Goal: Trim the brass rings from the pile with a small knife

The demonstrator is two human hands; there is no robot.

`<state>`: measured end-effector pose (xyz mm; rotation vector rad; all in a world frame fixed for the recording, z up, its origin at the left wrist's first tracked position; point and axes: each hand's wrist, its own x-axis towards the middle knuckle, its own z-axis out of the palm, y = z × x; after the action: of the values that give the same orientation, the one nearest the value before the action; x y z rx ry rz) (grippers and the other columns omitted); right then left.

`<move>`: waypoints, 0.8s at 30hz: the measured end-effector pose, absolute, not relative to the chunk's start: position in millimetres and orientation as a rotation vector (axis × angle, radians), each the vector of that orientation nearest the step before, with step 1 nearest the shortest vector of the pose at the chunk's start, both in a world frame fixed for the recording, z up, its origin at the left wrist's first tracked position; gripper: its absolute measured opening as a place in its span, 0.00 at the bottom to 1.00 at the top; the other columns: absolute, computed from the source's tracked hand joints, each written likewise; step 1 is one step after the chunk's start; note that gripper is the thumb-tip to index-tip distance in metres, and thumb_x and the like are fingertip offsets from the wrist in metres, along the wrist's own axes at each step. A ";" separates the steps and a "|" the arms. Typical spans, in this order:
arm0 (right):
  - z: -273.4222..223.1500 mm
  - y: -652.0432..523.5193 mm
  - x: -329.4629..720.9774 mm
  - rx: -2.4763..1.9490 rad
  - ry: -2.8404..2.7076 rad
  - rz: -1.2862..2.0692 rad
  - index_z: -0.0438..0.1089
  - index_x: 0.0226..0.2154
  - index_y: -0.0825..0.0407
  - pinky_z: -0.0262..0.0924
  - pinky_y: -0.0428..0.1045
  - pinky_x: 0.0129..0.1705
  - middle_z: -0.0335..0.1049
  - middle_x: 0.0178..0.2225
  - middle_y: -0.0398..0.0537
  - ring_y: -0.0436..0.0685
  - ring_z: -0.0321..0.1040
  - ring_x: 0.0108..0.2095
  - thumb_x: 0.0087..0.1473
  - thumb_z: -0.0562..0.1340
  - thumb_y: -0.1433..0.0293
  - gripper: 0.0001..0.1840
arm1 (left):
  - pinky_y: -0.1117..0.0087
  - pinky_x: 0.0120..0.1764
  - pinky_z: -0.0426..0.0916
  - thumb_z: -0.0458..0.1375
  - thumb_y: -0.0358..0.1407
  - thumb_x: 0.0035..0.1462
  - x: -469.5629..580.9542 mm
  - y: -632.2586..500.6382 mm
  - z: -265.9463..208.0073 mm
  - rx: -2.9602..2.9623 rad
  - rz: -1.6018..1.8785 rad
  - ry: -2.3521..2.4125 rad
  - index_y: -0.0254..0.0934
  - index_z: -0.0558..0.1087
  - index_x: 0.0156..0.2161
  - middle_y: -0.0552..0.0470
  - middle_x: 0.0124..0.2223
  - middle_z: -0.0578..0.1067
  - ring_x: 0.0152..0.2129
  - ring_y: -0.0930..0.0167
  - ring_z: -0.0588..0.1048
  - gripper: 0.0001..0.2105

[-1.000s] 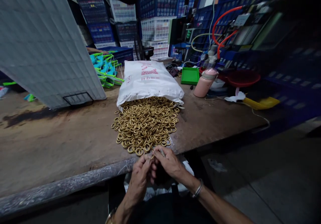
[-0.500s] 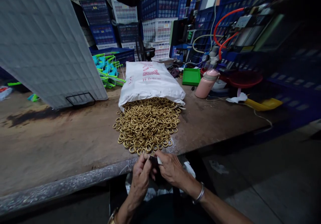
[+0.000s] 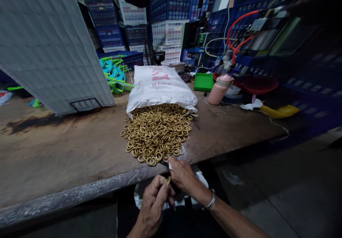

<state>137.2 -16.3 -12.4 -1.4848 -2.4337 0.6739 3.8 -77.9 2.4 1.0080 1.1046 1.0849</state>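
My left hand (image 3: 155, 200) is closed, pinching one gold ring (image 3: 169, 180) between thumb and fingers, just off the table's front edge. My right hand (image 3: 184, 175) is closed around a small knife-like tool (image 3: 164, 163) with a dark flat blade and a white part near the fingers. Its dark tip reaches the front of a heap of gold rings (image 3: 157, 133). The rings spill from the mouth of a white printed sack (image 3: 162, 85) lying on the table. Most of the tool is hidden by my fingers.
The wooden table (image 3: 80, 152) has a worn front edge. A grey corrugated panel (image 3: 61, 53) stands at left, beside green and blue plastic pieces (image 3: 116, 72). At right are a green tray (image 3: 203, 82), a pink bottle (image 3: 220, 89) and a yellow scoop (image 3: 280, 111). Stacked crates (image 3: 169, 31) stand behind.
My hands have come apart. The left has drawn back toward me with a gold ring now showing in its fingers; the right has moved the tool slightly forward to the heap.
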 end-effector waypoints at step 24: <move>-17.2 10.5 113.1 -1.451 -2.268 0.617 0.64 0.35 0.51 0.48 0.44 0.30 0.68 0.27 0.44 0.51 0.64 0.29 0.43 0.50 0.80 0.17 | 0.80 0.18 0.59 0.61 0.38 0.45 -14.8 -58.6 -8.7 0.253 1.243 0.891 0.33 0.67 0.28 0.54 0.26 0.69 0.20 0.77 0.67 0.11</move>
<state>113.1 10.5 -17.2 -1.4513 -2.2684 0.6166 -14.8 -58.6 -8.7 0.2532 0.8910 1.2430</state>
